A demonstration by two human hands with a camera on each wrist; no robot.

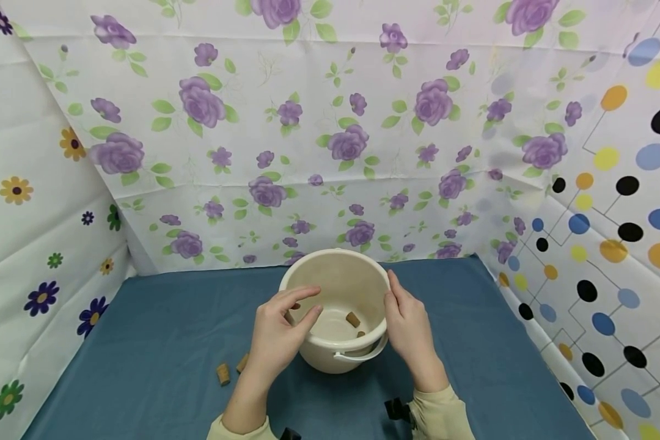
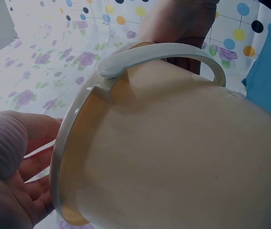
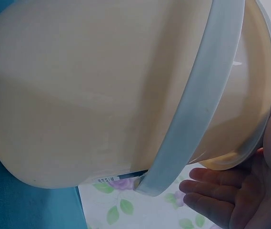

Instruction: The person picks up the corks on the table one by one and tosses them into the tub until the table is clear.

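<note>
A cream plastic bucket (image 1: 332,363) stands upright on the blue cloth, its pale handle (image 1: 363,356) hanging down on the near side. Two corks (image 1: 352,319) show on its floor. My left hand (image 1: 277,333) is at the left rim, thumb and forefinger apart over the opening. Behind those fingers a small brown bit shows, too covered to make out. In the left wrist view the other fingers (image 2: 37,167) reach behind the rim. My right hand (image 1: 410,324) holds the right rim, thumb at the inner edge and fingers along the outside.
Two more corks (image 1: 223,374) lie on the blue cloth (image 1: 181,324) left of the bucket, one partly behind the left forearm. A flowered sheet (image 1: 308,146) hangs behind, and a dotted sheet (image 1: 599,275) stands along the right side.
</note>
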